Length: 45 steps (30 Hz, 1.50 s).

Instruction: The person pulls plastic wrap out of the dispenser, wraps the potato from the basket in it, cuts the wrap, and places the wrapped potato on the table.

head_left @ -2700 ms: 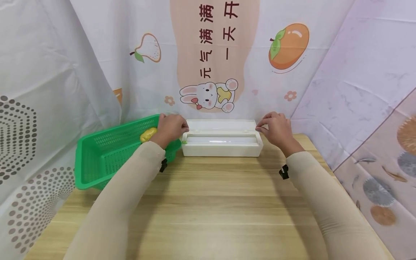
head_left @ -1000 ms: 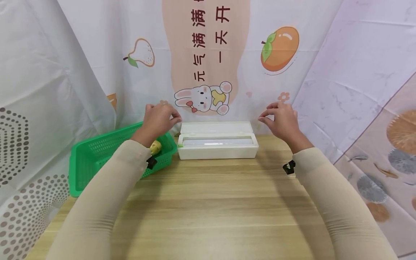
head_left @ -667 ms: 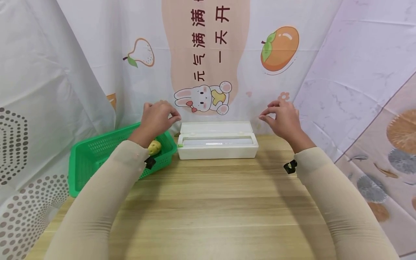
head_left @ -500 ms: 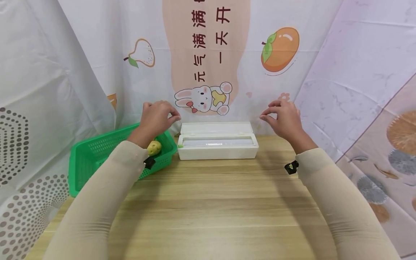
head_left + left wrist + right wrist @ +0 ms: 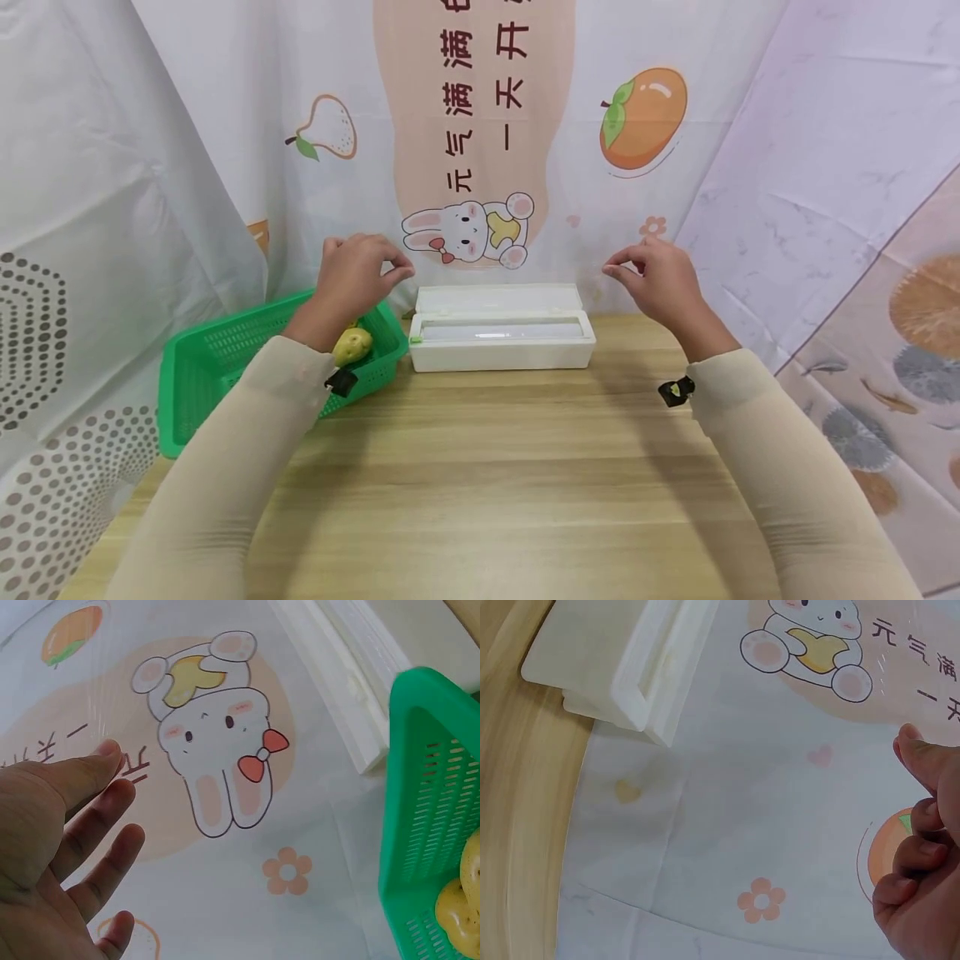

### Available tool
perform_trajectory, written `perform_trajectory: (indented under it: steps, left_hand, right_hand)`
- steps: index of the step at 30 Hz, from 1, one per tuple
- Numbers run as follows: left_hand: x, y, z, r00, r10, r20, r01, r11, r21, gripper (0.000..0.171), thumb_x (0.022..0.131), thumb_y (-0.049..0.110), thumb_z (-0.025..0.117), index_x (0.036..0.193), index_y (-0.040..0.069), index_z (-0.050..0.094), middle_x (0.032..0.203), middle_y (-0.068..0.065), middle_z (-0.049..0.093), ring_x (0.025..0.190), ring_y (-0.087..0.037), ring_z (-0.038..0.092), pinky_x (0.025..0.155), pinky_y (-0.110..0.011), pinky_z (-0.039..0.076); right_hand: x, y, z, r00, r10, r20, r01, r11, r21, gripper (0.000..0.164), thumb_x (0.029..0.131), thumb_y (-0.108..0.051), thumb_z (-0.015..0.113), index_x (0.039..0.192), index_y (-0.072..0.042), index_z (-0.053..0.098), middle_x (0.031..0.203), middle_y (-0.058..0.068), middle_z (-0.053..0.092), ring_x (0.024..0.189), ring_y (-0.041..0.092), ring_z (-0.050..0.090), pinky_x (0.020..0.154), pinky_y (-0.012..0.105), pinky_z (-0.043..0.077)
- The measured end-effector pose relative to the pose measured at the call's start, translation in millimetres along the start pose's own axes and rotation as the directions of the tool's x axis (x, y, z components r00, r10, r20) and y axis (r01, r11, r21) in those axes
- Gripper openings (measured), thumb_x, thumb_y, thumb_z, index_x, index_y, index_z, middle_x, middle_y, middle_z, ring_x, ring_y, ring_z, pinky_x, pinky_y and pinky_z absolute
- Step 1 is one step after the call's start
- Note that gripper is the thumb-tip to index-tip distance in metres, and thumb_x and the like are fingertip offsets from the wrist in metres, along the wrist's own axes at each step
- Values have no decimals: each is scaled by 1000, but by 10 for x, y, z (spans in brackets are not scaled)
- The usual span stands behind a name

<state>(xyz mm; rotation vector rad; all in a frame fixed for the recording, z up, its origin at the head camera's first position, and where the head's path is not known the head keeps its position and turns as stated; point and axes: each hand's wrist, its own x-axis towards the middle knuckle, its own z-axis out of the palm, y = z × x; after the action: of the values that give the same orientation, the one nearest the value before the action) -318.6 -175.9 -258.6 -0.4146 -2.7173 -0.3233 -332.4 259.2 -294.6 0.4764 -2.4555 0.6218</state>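
Note:
A white cling film dispenser box (image 5: 502, 354) stands at the back of the table, lid raised, a pale roll (image 5: 502, 331) showing inside. Above its left end, my left hand (image 5: 358, 271) pinches nearly invisible cling film (image 5: 100, 697) between thumb and forefinger; the other fingers spread loosely in the left wrist view. My right hand (image 5: 660, 279) is raised past the box's right end, thumb and forefinger pinched together on the film's other side. Only faint streaks of the clear sheet show, in the wrist views.
A green plastic basket (image 5: 191, 375) stands on the left of the wooden table (image 5: 480, 467), partly behind my left forearm. It holds yellow potatoes (image 5: 352, 346). A printed cloth (image 5: 555, 208) hangs directly behind the box.
Both hands have lifted from the box's two ends to above it and moved farther apart. Over the last half second they shift only slightly outward. More of the potato shows now.

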Motion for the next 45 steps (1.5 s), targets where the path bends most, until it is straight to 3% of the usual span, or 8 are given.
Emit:
perform_trajectory:
  steps: [8,12,16,20,23,30,45]
  left_hand:
    - [-85,28,-26,999,-8,-38,7,1000,-26,17,97,35,74,101,21,82,116,0,75,115,-29,59,101,-61,31]
    - [-104,31,-45,998,-6,-63,3,999,-37,18,97,35,74,102,20,82,117,-1,75,116,-30,58,101,-61,30]
    - [-124,39,-77,996,1,-84,-5,999,-45,18,96,35,74,102,20,82,117,-3,75,116,-30,57,100,-60,30]
    - [-136,51,-115,995,6,-104,-11,999,-47,17,96,34,75,102,19,82,116,-4,75,116,-31,57,98,-59,31]
    - [-138,60,-143,993,16,-117,-21,999,-43,17,95,33,76,102,19,82,115,-4,75,115,-31,58,97,-59,31]
    - [-152,78,-219,990,39,-134,-43,999,-29,19,96,35,75,103,18,82,114,-3,76,114,-31,58,98,-60,32]
    - [-200,129,-355,984,58,-168,-69,996,-61,20,95,34,75,99,16,82,111,-4,76,113,-32,59,99,-61,30]
  right_hand:
    - [-52,-13,-19,998,-15,-68,19,999,47,12,93,-20,79,97,-10,82,85,10,61,78,25,51,68,37,35]
    - [-48,-20,-38,991,-63,-121,71,995,68,10,90,-15,82,94,-7,82,91,11,59,86,28,53,73,36,39]
    - [-32,-29,-72,979,-118,-166,130,989,65,9,87,-12,84,92,-4,82,95,12,57,98,29,55,95,43,47]
    - [-24,-40,-108,975,-127,-182,140,988,64,8,86,-12,85,90,-5,82,98,13,60,107,32,57,112,53,43]
    - [-22,-49,-132,975,-126,-183,138,989,53,8,86,-12,85,90,-5,82,99,14,62,109,34,57,110,54,42]
    - [-30,-88,-199,973,-136,-186,145,989,32,10,86,-12,85,91,-4,82,104,15,63,101,35,54,84,48,37]
    - [-40,-146,-343,967,-145,-211,155,987,30,11,86,-13,85,91,-3,82,108,18,64,104,38,55,88,53,38]
